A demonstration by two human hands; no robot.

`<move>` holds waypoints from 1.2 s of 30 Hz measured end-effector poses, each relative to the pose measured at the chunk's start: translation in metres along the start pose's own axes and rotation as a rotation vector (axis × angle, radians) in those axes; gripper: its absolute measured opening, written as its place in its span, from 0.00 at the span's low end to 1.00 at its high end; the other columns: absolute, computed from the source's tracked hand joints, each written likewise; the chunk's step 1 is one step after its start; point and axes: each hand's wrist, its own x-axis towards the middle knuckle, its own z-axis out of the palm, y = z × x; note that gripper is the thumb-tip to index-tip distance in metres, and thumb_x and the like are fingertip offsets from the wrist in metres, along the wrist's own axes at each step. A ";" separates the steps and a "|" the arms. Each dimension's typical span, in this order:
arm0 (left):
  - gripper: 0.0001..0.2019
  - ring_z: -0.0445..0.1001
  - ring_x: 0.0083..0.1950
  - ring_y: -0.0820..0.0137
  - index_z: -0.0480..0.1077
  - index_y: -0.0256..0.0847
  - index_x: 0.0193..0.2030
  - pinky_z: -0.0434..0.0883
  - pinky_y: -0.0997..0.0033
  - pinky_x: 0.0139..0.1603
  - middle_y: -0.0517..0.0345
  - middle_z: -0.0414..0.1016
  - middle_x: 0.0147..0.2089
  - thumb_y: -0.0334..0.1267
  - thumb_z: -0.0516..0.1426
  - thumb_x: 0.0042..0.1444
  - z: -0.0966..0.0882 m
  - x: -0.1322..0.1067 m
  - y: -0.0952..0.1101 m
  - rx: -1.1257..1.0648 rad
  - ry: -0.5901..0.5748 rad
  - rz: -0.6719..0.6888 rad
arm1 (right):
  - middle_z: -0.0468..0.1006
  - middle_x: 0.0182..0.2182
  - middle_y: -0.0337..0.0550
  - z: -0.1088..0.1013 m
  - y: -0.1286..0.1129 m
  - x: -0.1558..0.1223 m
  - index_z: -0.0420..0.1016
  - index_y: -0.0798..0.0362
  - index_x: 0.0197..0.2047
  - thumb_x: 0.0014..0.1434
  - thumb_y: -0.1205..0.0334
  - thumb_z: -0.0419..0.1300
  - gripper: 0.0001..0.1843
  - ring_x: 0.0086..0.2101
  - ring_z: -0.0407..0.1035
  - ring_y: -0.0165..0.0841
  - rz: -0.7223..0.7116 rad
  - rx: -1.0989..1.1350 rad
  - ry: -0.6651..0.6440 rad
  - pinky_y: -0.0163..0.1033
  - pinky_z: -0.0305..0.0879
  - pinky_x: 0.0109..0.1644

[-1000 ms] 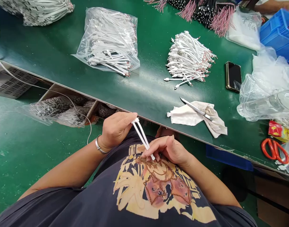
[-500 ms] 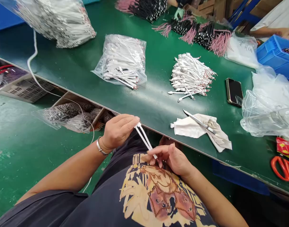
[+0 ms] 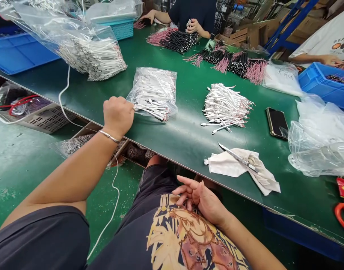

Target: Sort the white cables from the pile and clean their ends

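Note:
My left hand is stretched out over the green table, closed in a fist at the left end of a clear bag of short white cables. Thin white cable ends show between its fingers and the bag. A metal bangle sits on that wrist. My right hand rests low at my lap below the table edge, fingers loosely apart and holding nothing. A loose pile of white cables lies to the right of the bag.
Tweezers lie on a white cloth. A phone, crumpled clear bags, red scissors and a blue bin are at the right. A bigger cable bag sits far left. Black-and-pink wire bundles and other people's hands are at the back.
My left hand has carried the white cables from my lap up to the bag on the table. My right hand let go and stays in my lap. The view tilted up.

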 end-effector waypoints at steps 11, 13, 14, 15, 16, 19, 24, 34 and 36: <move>0.13 0.65 0.41 0.57 0.70 0.32 0.40 0.60 0.62 0.36 0.43 0.70 0.39 0.30 0.46 0.57 -0.017 0.015 0.009 0.064 -0.133 0.247 | 0.79 0.36 0.48 0.014 -0.035 0.000 0.78 0.55 0.40 0.63 0.53 0.52 0.18 0.35 0.73 0.31 -0.097 -0.665 -0.040 0.35 0.67 0.38; 0.12 0.66 0.42 0.58 0.70 0.34 0.39 0.62 0.63 0.39 0.44 0.71 0.39 0.29 0.46 0.58 -0.016 0.020 0.016 0.033 -0.165 0.396 | 0.80 0.38 0.47 0.024 -0.055 0.012 0.78 0.55 0.42 0.63 0.57 0.52 0.15 0.39 0.73 0.32 -0.275 -0.939 -0.112 0.36 0.68 0.45; 0.12 0.67 0.42 0.59 0.70 0.34 0.39 0.63 0.63 0.40 0.44 0.72 0.40 0.28 0.46 0.57 -0.015 0.024 0.019 0.022 -0.178 0.451 | 0.80 0.40 0.46 0.028 -0.064 0.022 0.77 0.55 0.45 0.63 0.58 0.52 0.15 0.41 0.73 0.32 -0.373 -1.075 -0.118 0.37 0.67 0.48; 0.13 0.68 0.43 0.59 0.70 0.33 0.39 0.64 0.63 0.41 0.43 0.72 0.40 0.27 0.46 0.57 -0.013 0.028 0.022 0.017 -0.183 0.491 | 0.79 0.42 0.47 0.032 -0.072 0.035 0.75 0.55 0.47 0.64 0.59 0.51 0.16 0.44 0.72 0.33 -0.451 -1.213 -0.120 0.38 0.66 0.51; 0.13 0.69 0.43 0.59 0.70 0.32 0.40 0.64 0.63 0.42 0.42 0.72 0.40 0.25 0.45 0.56 -0.011 0.033 0.025 0.018 -0.184 0.520 | 0.78 0.45 0.49 0.035 -0.079 0.050 0.74 0.58 0.49 0.64 0.59 0.51 0.17 0.47 0.70 0.35 -0.525 -1.352 -0.101 0.40 0.64 0.54; 0.14 0.72 0.42 0.57 0.71 0.29 0.40 0.66 0.61 0.41 0.39 0.74 0.39 0.24 0.45 0.56 -0.004 0.046 0.030 0.032 -0.187 0.582 | 0.71 0.54 0.58 0.039 -0.091 0.106 0.72 0.65 0.52 0.65 0.60 0.49 0.20 0.55 0.64 0.41 -0.618 -1.726 -0.041 0.44 0.57 0.61; 0.14 0.74 0.40 0.55 0.72 0.28 0.40 0.67 0.59 0.39 0.36 0.76 0.37 0.27 0.47 0.55 0.005 0.062 0.029 0.006 -0.208 0.580 | 0.67 0.57 0.60 0.046 -0.091 0.190 0.67 0.69 0.56 0.65 0.59 0.48 0.24 0.59 0.58 0.44 -0.599 -1.963 -0.087 0.43 0.51 0.64; 0.14 0.72 0.47 0.56 0.70 0.27 0.45 0.66 0.61 0.47 0.34 0.74 0.44 0.29 0.47 0.56 0.013 0.068 0.023 -0.048 -0.320 0.552 | 0.55 0.63 0.63 0.050 -0.088 0.235 0.53 0.70 0.64 0.62 0.42 0.45 0.41 0.63 0.46 0.48 -0.472 -1.897 0.171 0.51 0.42 0.66; 0.16 0.70 0.51 0.54 0.69 0.25 0.47 0.64 0.59 0.50 0.31 0.73 0.47 0.29 0.47 0.56 0.019 0.068 0.025 -0.053 -0.297 0.519 | 0.55 0.63 0.62 0.050 -0.088 0.235 0.53 0.70 0.64 0.62 0.40 0.45 0.42 0.63 0.46 0.48 -0.462 -1.902 0.166 0.50 0.43 0.66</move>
